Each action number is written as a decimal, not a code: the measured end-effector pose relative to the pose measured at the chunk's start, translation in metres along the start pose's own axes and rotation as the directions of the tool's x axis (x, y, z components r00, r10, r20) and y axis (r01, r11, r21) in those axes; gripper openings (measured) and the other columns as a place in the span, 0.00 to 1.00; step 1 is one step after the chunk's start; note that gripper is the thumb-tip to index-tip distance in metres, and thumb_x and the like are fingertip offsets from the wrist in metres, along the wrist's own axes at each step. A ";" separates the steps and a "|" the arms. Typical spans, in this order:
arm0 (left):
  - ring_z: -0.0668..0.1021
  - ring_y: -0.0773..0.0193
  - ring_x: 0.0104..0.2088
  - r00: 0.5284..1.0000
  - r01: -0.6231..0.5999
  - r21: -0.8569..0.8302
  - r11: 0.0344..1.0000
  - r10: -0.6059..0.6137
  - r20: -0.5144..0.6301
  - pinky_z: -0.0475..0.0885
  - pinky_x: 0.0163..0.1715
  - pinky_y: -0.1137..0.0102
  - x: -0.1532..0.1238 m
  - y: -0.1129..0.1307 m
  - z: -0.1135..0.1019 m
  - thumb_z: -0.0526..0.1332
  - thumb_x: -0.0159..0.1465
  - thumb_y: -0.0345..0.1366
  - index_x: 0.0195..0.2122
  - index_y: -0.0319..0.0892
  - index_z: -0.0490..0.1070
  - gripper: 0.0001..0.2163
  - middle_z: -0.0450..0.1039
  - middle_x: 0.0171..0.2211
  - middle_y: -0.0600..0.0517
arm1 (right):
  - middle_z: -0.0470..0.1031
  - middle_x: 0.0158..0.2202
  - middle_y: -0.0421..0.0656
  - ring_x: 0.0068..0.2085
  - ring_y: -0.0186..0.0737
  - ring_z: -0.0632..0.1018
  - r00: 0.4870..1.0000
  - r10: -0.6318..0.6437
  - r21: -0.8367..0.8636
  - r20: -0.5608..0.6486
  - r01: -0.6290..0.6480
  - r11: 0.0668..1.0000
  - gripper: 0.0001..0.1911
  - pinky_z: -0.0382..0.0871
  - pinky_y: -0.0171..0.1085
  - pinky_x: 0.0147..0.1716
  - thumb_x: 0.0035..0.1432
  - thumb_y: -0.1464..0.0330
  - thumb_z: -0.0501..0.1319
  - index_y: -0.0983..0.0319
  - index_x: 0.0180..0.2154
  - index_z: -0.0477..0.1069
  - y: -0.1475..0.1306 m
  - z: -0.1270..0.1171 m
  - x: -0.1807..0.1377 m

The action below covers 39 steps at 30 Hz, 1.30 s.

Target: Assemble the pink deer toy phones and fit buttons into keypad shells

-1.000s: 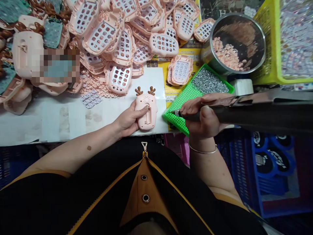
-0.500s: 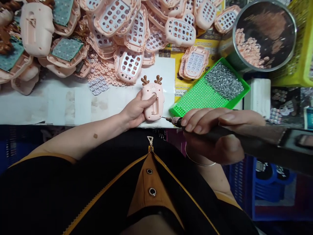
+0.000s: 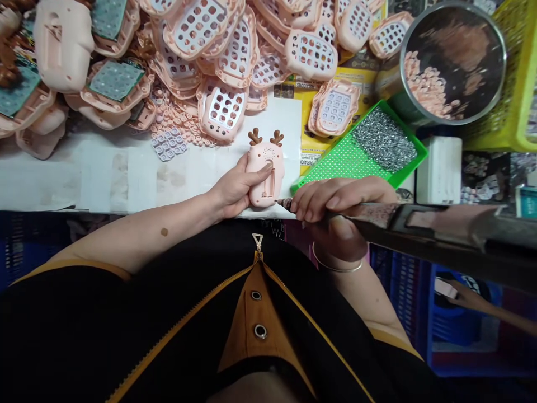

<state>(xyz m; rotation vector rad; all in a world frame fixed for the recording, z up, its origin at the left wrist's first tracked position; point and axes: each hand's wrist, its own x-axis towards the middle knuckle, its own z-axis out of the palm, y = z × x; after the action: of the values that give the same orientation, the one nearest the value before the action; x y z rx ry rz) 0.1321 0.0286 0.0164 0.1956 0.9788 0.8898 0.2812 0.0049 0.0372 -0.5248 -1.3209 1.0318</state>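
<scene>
My left hand point(image 3: 239, 187) is closed around a pink toy phone point(image 3: 276, 168) with brown antlers, its back facing up. The thumb lies by the open battery slot, and screw holes show at the shell's corners. In my right hand point(image 3: 335, 204) is a dark electric screwdriver point(image 3: 398, 221), gripped near its front end. Its tip meets the toy's lower right corner; whether a screw is there is too small to tell. Beyond the right hand, a green basket point(image 3: 331, 170) holds a heap of silvery screws point(image 3: 385, 139).
Pink shells with white perforated fronts point(image 3: 224, 109) are piled at the back. Shells with green circuit boards point(image 3: 115, 80) lie at the left, near grey keypads point(image 3: 169, 144). A metal bowl point(image 3: 455, 120) of small pink pieces and a yellow crate point(image 3: 514, 101) stand at the right.
My right hand and the screwdriver have moved left, bringing the tip into the toy's corner. The toy in my left hand has shifted slightly right. A person's arm now shows at lower right.
</scene>
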 end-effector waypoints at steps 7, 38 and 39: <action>0.77 0.53 0.58 1.000 -0.006 -0.003 1.000 0.006 -0.003 0.73 0.59 0.53 0.000 0.000 0.001 0.68 0.59 0.24 0.56 0.47 0.68 0.25 0.78 0.48 0.50 | 0.69 0.19 0.32 0.18 0.31 0.73 0.998 0.000 0.037 -0.060 0.002 0.999 0.11 0.72 0.34 0.19 0.54 0.64 0.72 0.57 0.31 0.71 -0.007 0.007 -0.004; 0.80 0.55 0.49 0.998 0.055 0.052 0.997 -0.057 0.041 0.74 0.55 0.49 0.005 0.003 0.001 0.69 0.62 0.31 0.59 0.51 0.68 0.25 0.78 0.47 0.50 | 0.62 0.21 0.34 0.20 0.35 0.66 0.980 -0.150 -0.359 -0.128 0.095 0.928 0.09 0.67 0.40 0.22 0.59 0.57 0.65 0.51 0.40 0.71 -0.015 -0.045 0.015; 0.81 0.55 0.48 0.998 0.054 0.051 0.997 -0.056 0.036 0.74 0.54 0.48 0.004 0.004 0.002 0.69 0.62 0.31 0.59 0.52 0.68 0.24 0.78 0.46 0.51 | 0.60 0.20 0.34 0.20 0.37 0.65 0.979 -0.118 -0.428 -0.167 0.036 0.903 0.11 0.67 0.43 0.22 0.59 0.53 0.63 0.50 0.38 0.69 -0.011 -0.048 0.012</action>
<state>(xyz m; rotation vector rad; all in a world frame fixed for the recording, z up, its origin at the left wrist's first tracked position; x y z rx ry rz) 0.1326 0.0345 0.0166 0.2263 0.9681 0.8089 0.3288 0.0203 0.0417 -0.8685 -1.3861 0.6075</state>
